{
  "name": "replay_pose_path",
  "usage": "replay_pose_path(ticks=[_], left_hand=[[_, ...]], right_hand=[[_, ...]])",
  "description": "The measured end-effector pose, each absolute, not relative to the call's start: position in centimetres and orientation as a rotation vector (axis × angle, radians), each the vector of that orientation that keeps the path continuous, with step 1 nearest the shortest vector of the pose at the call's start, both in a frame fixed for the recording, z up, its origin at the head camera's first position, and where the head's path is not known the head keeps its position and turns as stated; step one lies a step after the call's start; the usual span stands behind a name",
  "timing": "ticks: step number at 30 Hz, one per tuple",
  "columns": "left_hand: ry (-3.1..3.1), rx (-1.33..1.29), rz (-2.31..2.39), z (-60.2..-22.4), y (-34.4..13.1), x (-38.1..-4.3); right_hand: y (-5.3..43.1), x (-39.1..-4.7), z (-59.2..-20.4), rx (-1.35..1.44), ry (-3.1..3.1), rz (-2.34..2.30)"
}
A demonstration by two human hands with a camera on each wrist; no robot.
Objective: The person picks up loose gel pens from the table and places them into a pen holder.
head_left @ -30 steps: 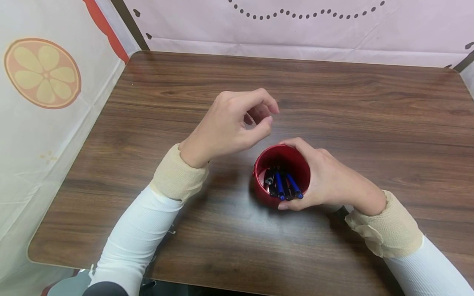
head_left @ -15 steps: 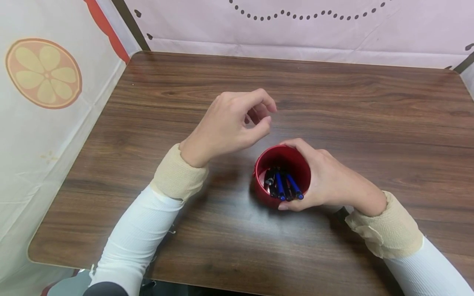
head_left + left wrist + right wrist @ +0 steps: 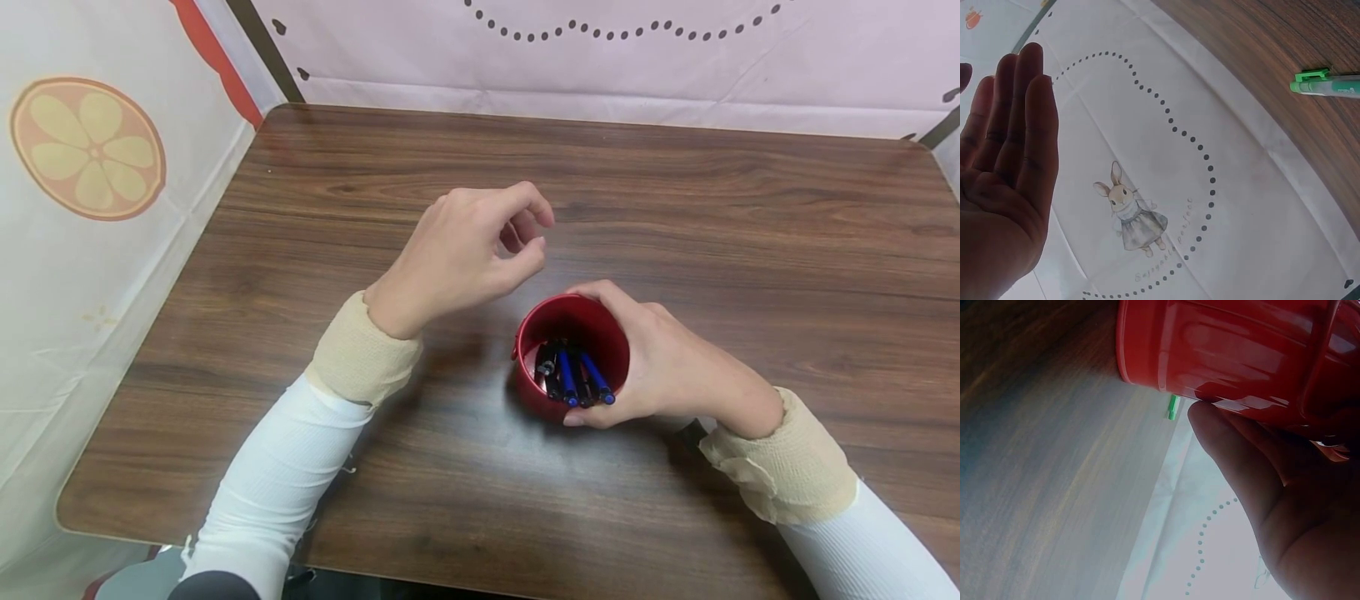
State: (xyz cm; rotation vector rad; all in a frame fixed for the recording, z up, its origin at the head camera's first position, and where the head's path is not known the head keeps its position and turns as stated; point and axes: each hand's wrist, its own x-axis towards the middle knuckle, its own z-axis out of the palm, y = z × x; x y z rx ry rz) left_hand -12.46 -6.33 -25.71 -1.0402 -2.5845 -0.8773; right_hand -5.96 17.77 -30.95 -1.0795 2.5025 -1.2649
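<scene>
My right hand grips the far and near sides of a red cup, which stands with its mouth upward. Inside the cup lean several dark pens and two blue ones. In the right wrist view, the thumb presses against the glossy red cup wall. Left of the cup and a little beyond it, my left hand hovers over the table with loosely bent fingers and holds nothing. A pen with a green clip cap lies on the wood in the left wrist view; the head view does not show it.
The brown wood-grain table has a rounded left corner and a near edge below the arms. A pale printed cloth hangs along its far edge, and another with an orange slice covers the left side.
The left hand's fingertips have drawn back slightly to the left. The right hand and the red cup have stayed in place.
</scene>
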Motion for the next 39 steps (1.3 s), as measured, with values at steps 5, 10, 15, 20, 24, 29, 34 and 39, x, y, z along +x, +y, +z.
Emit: replay_pose_path(ticks=[5,10,15,20,24,29,34,39], left_hand=[[-2.608,-1.012,-0.846,-25.77,-6.38,-12.5],[-2.624,-0.995,-0.805,-25.87,-6.43,-12.53],[-2.656,-0.973,-0.756,-25.88,-6.41,-12.51],[-2.693,-0.947,-0.731,-25.77,-6.44,-12.46],[-2.704,-0.938,-0.718,-25.82,-6.47,-12.46],[-2.733,-0.918,-0.699,-25.88,-6.47,-12.5],[-2.755,-0.898,-0.668,-25.97,-6.46,-12.56],[-2.776,-0.882,-0.653,-26.07,-6.45,-12.63]], right_hand=[[17.75,-5.95,-30.95,-1.077,2.494,-1.27],[17.75,-5.95,-30.92,-1.072,2.489,-1.269],[17.78,-5.9,-30.89,-1.065,2.5,-1.262],[17.77,-5.87,-30.89,-1.067,2.512,-1.259],[17.75,-5.85,-30.86,-1.072,2.513,-1.267],[17.77,-5.86,-30.88,-1.079,2.513,-1.268],[17.78,-5.86,-30.92,-1.072,2.522,-1.259],[17.8,-5.85,-30.91,-1.061,2.521,-1.259]])
